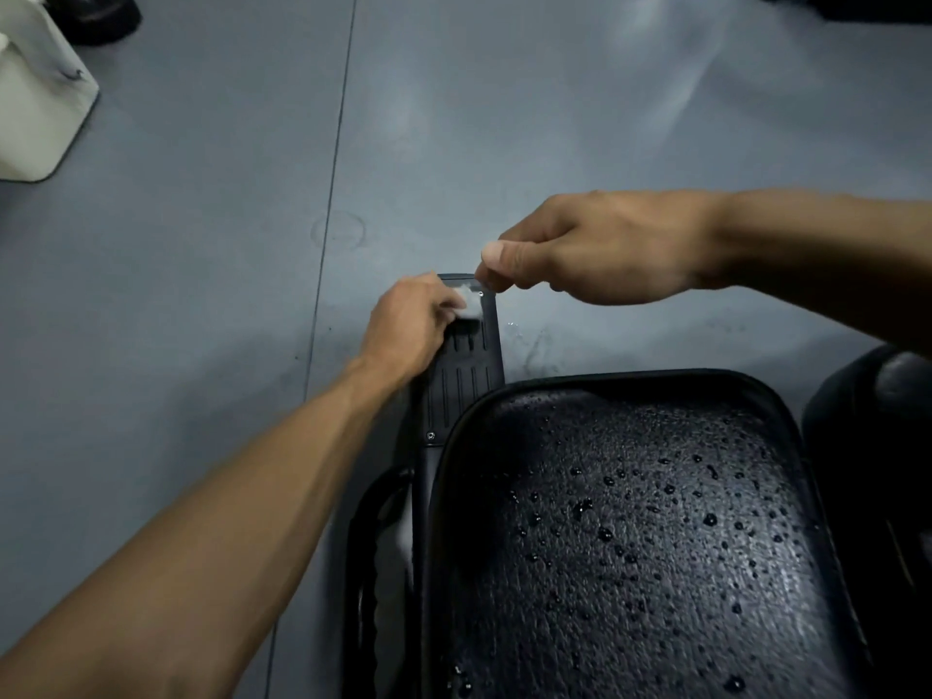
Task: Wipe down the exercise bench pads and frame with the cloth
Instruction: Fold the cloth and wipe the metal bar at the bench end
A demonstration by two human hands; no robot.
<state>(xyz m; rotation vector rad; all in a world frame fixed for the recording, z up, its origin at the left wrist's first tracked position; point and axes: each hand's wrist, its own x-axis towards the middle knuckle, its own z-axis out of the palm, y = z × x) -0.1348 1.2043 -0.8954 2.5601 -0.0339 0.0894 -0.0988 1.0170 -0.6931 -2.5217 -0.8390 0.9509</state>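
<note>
Black textured vinyl fills the lower right of my view: the bench pad [630, 537], its surface beaded with droplets. Past its far left corner a ribbed black plastic foot plate [461, 380] of the frame runs out over the grey floor [201, 274]. My left hand [408, 330] is on the far end of that plate, fingers curled around a small white wad, the cloth [468, 301], pressing it against the plastic. My right hand [600, 249] hovers just above the same end, loosely closed with thumb and forefinger pinched together; I cannot tell whether they grip a corner of the cloth or nothing. A second dark pad [877, 446] sits just beside the first at the right edge. A white container [40, 103] stands well apart on the floor at the top left corner
</note>
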